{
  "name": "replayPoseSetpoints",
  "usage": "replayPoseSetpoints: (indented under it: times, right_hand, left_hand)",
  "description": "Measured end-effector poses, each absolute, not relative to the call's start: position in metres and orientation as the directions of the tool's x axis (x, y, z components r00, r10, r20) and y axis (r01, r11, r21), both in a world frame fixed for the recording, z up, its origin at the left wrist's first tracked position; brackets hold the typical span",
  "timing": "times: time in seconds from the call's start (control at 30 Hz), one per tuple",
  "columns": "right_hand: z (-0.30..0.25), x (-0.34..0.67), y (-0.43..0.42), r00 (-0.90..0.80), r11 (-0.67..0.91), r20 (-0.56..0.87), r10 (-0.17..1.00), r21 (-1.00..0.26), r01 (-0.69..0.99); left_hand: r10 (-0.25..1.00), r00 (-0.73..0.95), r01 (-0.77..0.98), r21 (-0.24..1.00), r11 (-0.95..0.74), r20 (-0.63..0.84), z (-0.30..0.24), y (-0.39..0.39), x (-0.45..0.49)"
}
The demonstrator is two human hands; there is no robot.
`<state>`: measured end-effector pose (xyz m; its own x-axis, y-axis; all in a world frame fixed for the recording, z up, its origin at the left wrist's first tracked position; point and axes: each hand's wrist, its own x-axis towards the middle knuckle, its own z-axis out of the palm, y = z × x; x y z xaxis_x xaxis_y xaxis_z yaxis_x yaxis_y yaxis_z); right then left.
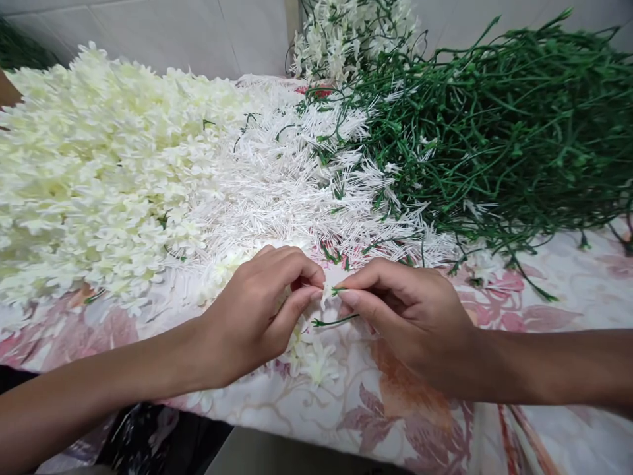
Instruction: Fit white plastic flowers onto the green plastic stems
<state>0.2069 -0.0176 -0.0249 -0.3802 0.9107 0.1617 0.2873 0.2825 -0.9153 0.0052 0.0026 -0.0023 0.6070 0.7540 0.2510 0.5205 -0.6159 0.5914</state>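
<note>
Here, left hand [257,316] and right hand [410,323] both pinched narrow on a small artificial white blossom [326,290] with green stem, just beside a heap of cream artificial flowers [99,178]

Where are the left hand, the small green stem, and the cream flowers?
Left hand [252,316], head view, back of hand.
Small green stem [336,319], head view, middle of stem.
Cream flowers [109,178], head view, middle of pile.
</note>
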Motion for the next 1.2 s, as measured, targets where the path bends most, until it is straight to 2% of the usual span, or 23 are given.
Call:
replayPoseSetpoints:
  times: [0.47, 1.2]
  right_hand:
    - [-0.0251, 0.2080, -0.0196, -0.401, 0.418, 0.282, 0.872, -0.855, 0.307]
    - [-0.0198, 0.2051, -0.0177, -0.416, 0.444, 0.289, 0.862, -0.827, 0.345]
  left_hand:
    - [0.740, 0.609, 0.533, 0.544, -0.648, 0.285, -0.0058, 0.0009, 0.0055]
    - [0.756, 0.600, 0.529, 0.579, -0.620, 0.261, -0.0051, -0.0016, 0.0092]
